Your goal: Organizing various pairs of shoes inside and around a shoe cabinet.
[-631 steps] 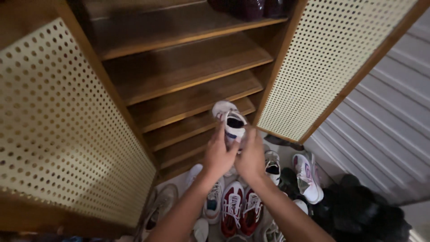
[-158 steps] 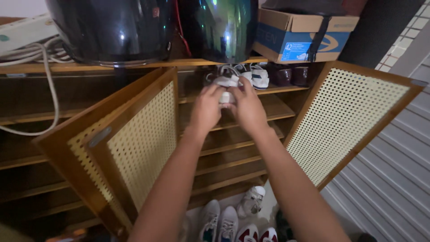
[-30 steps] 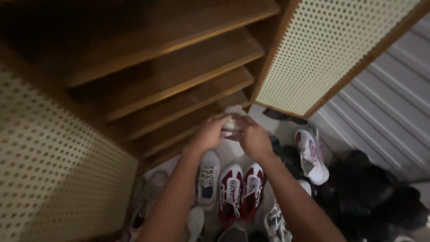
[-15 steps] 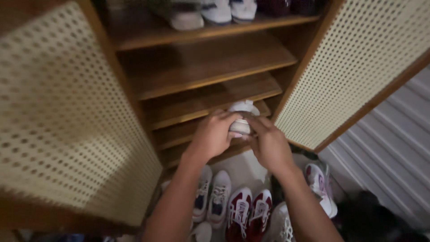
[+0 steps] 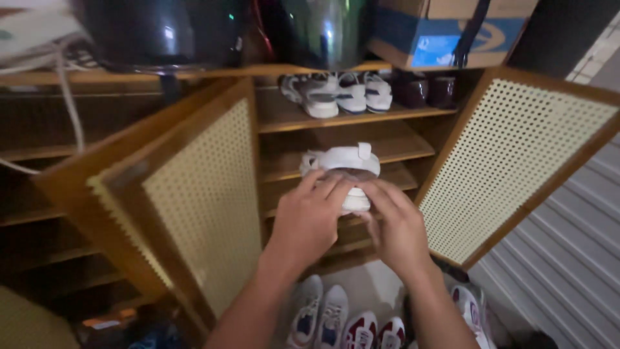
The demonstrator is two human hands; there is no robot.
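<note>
The white shoe (image 5: 341, 169) is being held up in front of the open wooden cabinet, at the height of its middle shelves, heel end towards the camera and its dark opening facing down towards the hands. The left hand (image 5: 309, 223) is cupping it from the left, with its fingers (image 5: 326, 187) curled over the rim of the opening; the right hand (image 5: 395, 227) is gripping it from the right, its fingers pressing near the sole. Both hands are closed on the shoe, so it is not resting on any shelf.

Judging from this, the shoe is being carried towards the shelves, and doing it well is calling for a level hold: keeping the sole flat and the toe pointing inward, so that it is sliding in straight rather than catching a shelf edge (image 5: 361, 158). The top shelf (image 5: 284, 119) is already carrying a row of white shoes (image 5: 339, 94) and two dark ones (image 5: 429, 90), so a free stretch of board is the better spot. The perforated doors (image 5: 516, 161) are standing open on both sides, leaving room for the elbows. More shoes (image 5: 336, 320) are lying on the floor below, just under the arms.
</note>
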